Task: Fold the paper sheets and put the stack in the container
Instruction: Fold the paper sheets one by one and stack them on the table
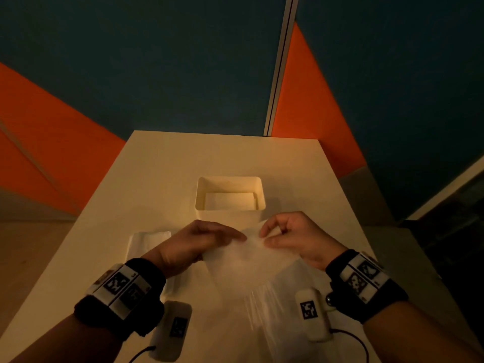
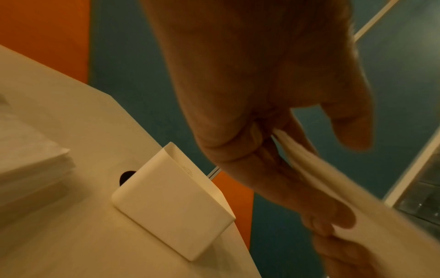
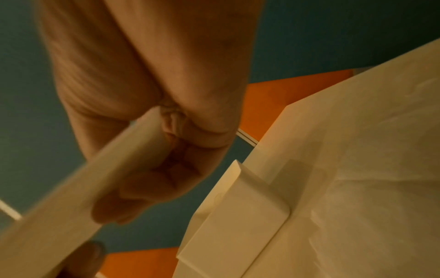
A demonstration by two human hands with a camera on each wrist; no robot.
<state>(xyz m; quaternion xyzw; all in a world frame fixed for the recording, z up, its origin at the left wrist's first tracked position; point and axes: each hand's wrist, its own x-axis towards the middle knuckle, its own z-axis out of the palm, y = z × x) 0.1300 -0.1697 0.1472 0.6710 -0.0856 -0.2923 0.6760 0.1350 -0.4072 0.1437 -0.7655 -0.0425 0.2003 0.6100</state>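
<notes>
A thin white paper sheet [image 1: 246, 260] hangs blurred above the table between both hands. My left hand [image 1: 209, 242] pinches its far edge from the left; the sheet [image 2: 333, 188] runs between its fingers in the left wrist view. My right hand [image 1: 285, 237] pinches the same edge from the right, and the sheet [image 3: 78, 188] crosses its fingers in the right wrist view. Just beyond the hands stands a white rectangular container [image 1: 230, 179] with a folded white sheet [image 1: 229, 201] lying flat inside. A stack of white sheets [image 1: 146, 242] lies left of my left hand.
The cream table [image 1: 183, 158] ends at a far edge in front of a blue and orange wall. Its right edge drops to a grey floor. The container [image 2: 171, 206] stands near the table's far side; a dark round hole [image 2: 126, 175] shows in the tabletop beside it.
</notes>
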